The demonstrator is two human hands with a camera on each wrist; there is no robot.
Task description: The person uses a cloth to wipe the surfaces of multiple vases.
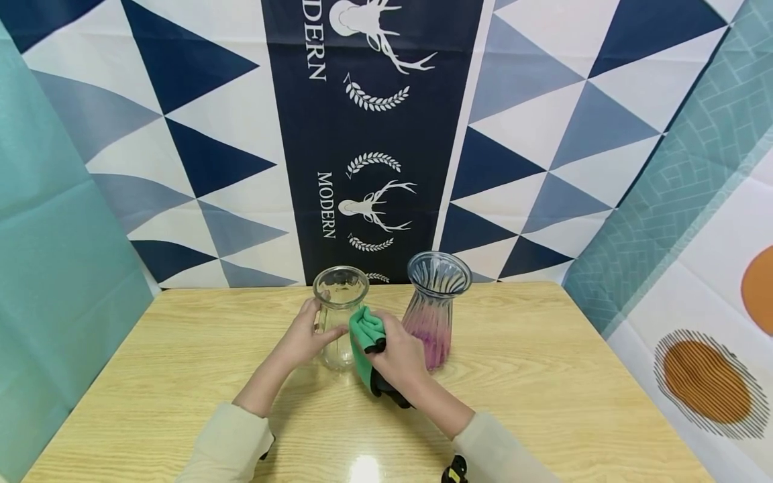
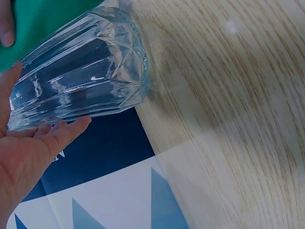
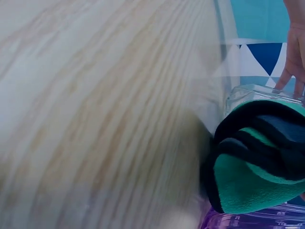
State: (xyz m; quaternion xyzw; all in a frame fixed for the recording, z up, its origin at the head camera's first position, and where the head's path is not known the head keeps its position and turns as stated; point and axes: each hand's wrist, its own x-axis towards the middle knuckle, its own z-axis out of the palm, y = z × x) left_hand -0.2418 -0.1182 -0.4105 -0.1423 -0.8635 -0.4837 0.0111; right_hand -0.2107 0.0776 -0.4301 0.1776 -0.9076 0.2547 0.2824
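While the left hand (image 1: 304, 339) curls its fingers around the clear glass vase (image 1: 340, 352), thumb on the near side, the right hand (image 1: 398, 352) grips a bunched green cloth (image 1: 365, 329) with black edging. In the head view, the clear vase stands upright near the middle of the wooden table (image 1: 513, 402), toward its far edge. Taking that vase as the dial's centre, with twelve toward the wall, the left hand comes in from eight o'clock. The cloth sits at four o'clock, overlapping the vase's side; whether they touch is hard to tell. At three o'clock, just beyond the right hand, stands a ribbed, flared vase (image 1: 431, 315), bluish above and pink-purple below. A patterned hanging (image 1: 374, 134) rises at twelve.
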